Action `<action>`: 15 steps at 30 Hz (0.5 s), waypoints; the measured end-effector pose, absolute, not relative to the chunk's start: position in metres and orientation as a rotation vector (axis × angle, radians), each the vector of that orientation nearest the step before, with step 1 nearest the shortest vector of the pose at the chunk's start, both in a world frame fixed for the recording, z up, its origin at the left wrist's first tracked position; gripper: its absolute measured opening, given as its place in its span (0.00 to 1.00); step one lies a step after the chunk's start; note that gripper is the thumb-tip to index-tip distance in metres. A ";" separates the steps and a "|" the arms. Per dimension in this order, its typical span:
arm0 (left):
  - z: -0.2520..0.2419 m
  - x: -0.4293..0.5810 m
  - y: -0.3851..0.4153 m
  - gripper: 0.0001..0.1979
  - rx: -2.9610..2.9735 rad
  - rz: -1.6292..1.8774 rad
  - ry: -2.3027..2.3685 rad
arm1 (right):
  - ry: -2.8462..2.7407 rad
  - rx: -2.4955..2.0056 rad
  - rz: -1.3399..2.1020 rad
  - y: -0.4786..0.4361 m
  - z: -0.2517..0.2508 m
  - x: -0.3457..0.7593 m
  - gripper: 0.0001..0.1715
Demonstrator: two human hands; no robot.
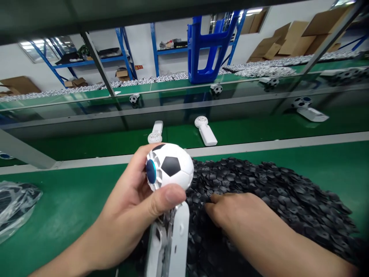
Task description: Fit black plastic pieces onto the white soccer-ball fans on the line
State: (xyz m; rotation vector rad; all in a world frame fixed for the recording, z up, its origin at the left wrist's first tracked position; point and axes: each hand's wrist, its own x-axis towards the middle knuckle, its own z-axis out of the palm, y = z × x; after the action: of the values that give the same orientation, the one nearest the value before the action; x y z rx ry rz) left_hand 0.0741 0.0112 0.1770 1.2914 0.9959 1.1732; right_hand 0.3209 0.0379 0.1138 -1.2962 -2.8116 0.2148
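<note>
In my left hand [135, 200] is a white handheld fan with a football-patterned head [178, 163]; my fingers wrap behind the head and the thumb presses on its lower front. A round blue disc sits on the head's left side. Below it, the white handle [179, 238] looks split open lengthwise. To the right, my right hand [233, 209] reaches into a heap of small flat black plastic pieces [276, 192]. Its thumb and index finger come together at the heap's surface, and whatever is between them is hidden.
Beyond the metal rail lies a green conveyor belt [178, 132] carrying white fans [207, 134] and a football-patterned fan [313, 111]. A clear plastic bag [17, 204] rests at the left. Farther back are a blue stool [205, 50], cardboard boxes [291, 38] and shelving.
</note>
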 end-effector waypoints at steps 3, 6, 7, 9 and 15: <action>0.170 0.069 0.015 0.25 1.517 1.240 1.036 | -2.795 -1.262 0.268 0.044 0.125 0.323 0.21; 0.161 0.063 0.025 0.29 1.829 1.340 1.034 | -2.746 -1.182 0.377 0.050 0.149 0.324 0.20; 0.159 0.062 0.028 0.28 1.896 1.347 1.021 | -2.681 -1.114 0.433 0.052 0.157 0.324 0.18; 0.155 0.060 0.032 0.23 1.905 1.338 1.018 | -2.488 -0.926 0.458 0.052 0.167 0.325 0.13; 0.154 0.059 0.025 0.23 1.598 1.160 0.962 | -2.099 -0.748 -0.008 0.023 0.139 0.330 0.19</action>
State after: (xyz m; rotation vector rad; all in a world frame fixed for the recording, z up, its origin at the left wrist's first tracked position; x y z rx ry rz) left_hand 0.0594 0.0246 0.1544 1.5979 0.9621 1.1604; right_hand 0.3295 0.0234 0.1394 -0.7477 -2.0993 -0.0075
